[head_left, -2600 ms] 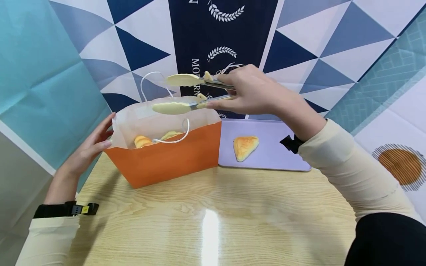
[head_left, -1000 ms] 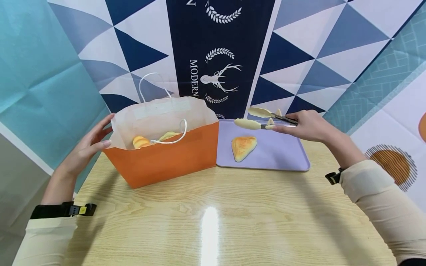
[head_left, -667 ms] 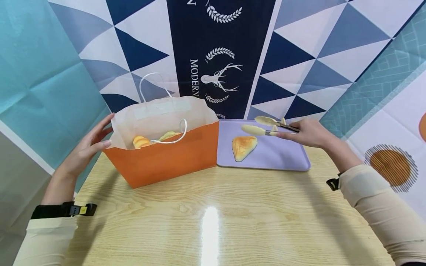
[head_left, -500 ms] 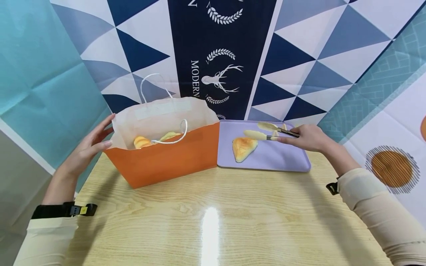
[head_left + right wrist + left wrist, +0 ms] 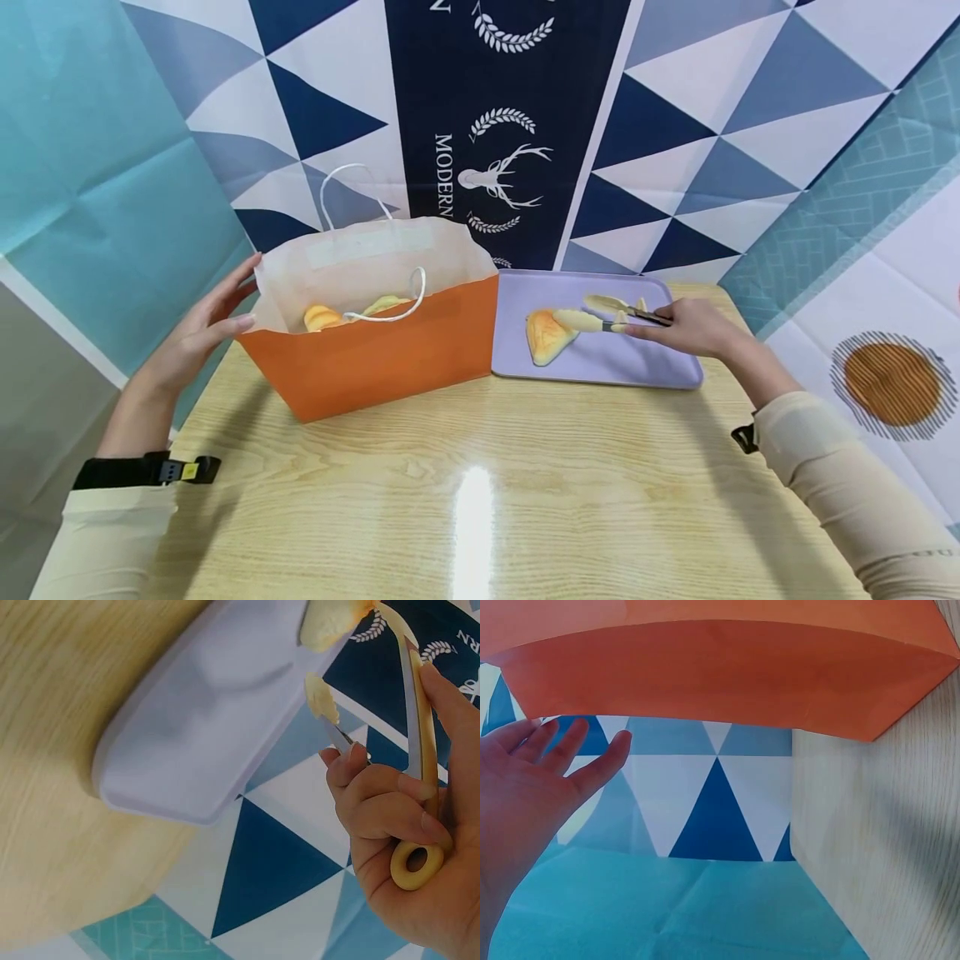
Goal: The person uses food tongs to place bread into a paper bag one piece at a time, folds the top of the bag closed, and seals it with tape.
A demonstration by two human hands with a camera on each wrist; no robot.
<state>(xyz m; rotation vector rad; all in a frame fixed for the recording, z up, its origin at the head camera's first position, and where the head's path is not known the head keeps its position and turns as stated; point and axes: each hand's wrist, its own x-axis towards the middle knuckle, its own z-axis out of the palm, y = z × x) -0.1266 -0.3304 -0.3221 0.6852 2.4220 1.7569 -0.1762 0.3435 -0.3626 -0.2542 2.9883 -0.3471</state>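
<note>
My right hand (image 5: 693, 325) grips a pair of tongs (image 5: 421, 735) with cream tips, and the tips are spread. One tip overlaps the upper right edge of a triangular golden bread piece (image 5: 548, 340) in the head view, while the other is over the tray to its right. That bread lies on the lilac tray (image 5: 637, 371). An orange paper bag (image 5: 390, 362) stands to the left, its white-lined mouth wide. Inside show a ridged orange-yellow roll (image 5: 321, 317) and a pale yellow piece (image 5: 385, 305). With relaxed fingers, my left hand (image 5: 187, 337) touches the bag's left side.
Two white cord handles (image 5: 390, 315) rise from the bag's rim. The wooden table (image 5: 360, 500) extends in front of bag and tray. Behind stands a patterned backdrop (image 5: 502, 100), close to the tray's far edge.
My right hand has carried the tongs from above the bag rightward to the tray, then lowered them until one tip overlaps the bread. The left hand stays at the bag's side.
</note>
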